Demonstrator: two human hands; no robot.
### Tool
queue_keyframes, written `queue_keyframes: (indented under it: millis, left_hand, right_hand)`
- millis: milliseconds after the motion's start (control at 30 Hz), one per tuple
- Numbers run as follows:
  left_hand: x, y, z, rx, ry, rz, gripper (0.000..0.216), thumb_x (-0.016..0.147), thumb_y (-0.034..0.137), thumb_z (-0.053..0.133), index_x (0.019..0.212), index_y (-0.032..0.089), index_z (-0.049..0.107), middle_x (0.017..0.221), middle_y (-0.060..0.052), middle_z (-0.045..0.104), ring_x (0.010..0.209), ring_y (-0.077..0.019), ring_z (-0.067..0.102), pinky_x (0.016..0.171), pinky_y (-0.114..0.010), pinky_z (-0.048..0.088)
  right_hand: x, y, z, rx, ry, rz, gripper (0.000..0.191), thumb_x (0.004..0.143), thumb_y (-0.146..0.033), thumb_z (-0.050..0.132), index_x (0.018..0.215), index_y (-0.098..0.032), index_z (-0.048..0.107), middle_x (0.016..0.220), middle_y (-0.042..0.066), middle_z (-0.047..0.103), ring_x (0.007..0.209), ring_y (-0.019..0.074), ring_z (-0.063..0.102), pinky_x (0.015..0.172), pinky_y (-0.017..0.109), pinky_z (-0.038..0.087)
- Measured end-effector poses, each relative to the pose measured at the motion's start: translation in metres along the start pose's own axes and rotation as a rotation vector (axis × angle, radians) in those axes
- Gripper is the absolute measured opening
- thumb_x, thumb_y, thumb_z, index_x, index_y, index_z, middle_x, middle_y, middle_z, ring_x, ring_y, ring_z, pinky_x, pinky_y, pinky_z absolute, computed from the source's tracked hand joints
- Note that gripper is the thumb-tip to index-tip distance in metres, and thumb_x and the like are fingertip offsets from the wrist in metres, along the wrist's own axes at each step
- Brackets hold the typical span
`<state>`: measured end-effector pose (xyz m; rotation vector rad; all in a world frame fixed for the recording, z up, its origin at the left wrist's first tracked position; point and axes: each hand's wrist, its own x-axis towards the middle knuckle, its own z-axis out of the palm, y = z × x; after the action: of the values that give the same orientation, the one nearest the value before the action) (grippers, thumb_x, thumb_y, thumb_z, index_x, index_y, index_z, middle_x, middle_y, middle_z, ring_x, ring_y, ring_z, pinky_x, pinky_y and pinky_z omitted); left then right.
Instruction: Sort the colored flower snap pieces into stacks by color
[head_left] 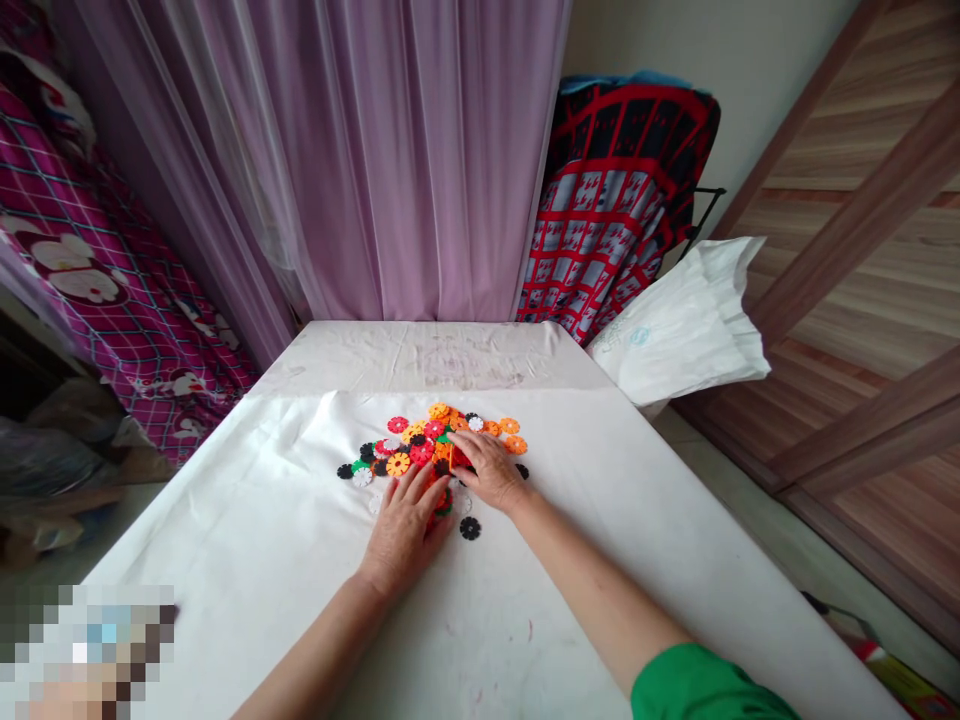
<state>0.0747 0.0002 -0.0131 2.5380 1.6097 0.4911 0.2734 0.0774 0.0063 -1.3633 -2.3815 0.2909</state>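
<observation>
A loose heap of plastic snowflake discs [421,452] in red, orange, yellow, black, white and green lies on the white-covered table [225,520]. My left hand [406,522] rests palm down on the heap's near edge, its fingers stretched forward and touching discs. Beside it on the right, my right hand [491,468] reaches over the heap from the side, fingers extended and apart on the pieces. Discs under both palms are hidden. A single black disc [470,528] lies apart on the near side, between my forearms.
Purple curtains [420,160] hang behind the table's far edge. A white bag [682,320] stands by the right edge, near a chair draped in red-and-black cloth [600,210]. Wooden doors [855,300] are at right. A pixelated patch covers the lower left corner.
</observation>
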Motion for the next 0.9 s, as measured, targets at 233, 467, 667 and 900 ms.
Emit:
queue_keyframes:
  millis: [233,467,667,900]
  left_hand:
    - [-0.013,0.011,-0.001,-0.005,-0.11,0.31,0.048,0.102,0.042,0.039,0.147,0.033,0.054,0.151,-0.004,0.058,0.147,-0.0251,0.041,0.124,-0.052,0.027]
    - [0.014,-0.023,-0.02,0.148,-0.022,0.013,0.074,0.086,0.066,0.059,0.149,0.028,0.052,0.157,-0.014,0.049,0.148,-0.0406,0.037,0.121,-0.07,0.014]
    - [0.034,-0.032,-0.044,0.173,-0.13,-0.213,0.073,0.087,0.07,0.051,0.145,0.025,0.056,0.153,-0.015,0.054,0.144,-0.0399,0.041,0.117,-0.077,0.011]
    - [-0.031,-0.045,-0.031,0.19,0.012,-0.337,0.087,0.087,0.072,0.045,0.158,0.022,0.039,0.164,-0.02,0.035,0.153,-0.041,0.025,0.119,-0.068,0.018]
  right_hand:
    - [0.025,-0.024,-0.015,0.16,-0.2,0.044,0.044,0.099,-0.026,0.049,0.14,-0.026,0.061,0.137,0.004,0.068,0.13,0.0211,0.06,0.121,0.042,0.031]
    - [0.015,-0.015,-0.03,0.225,-0.162,0.094,0.041,0.1,-0.031,0.047,0.136,-0.025,0.066,0.141,0.003,0.066,0.131,0.0196,0.059,0.113,0.037,0.043]
    - [-0.021,-0.006,-0.014,-0.056,-0.101,0.036,0.043,0.093,-0.046,0.063,0.134,-0.031,0.066,0.149,0.006,0.058,0.145,0.0307,0.042,0.122,0.064,0.017]
    - [-0.072,0.005,-0.003,-0.059,0.253,0.114,0.032,0.099,-0.028,0.049,0.121,-0.025,0.073,0.131,0.009,0.07,0.123,0.0248,0.061,0.108,0.044,0.043]
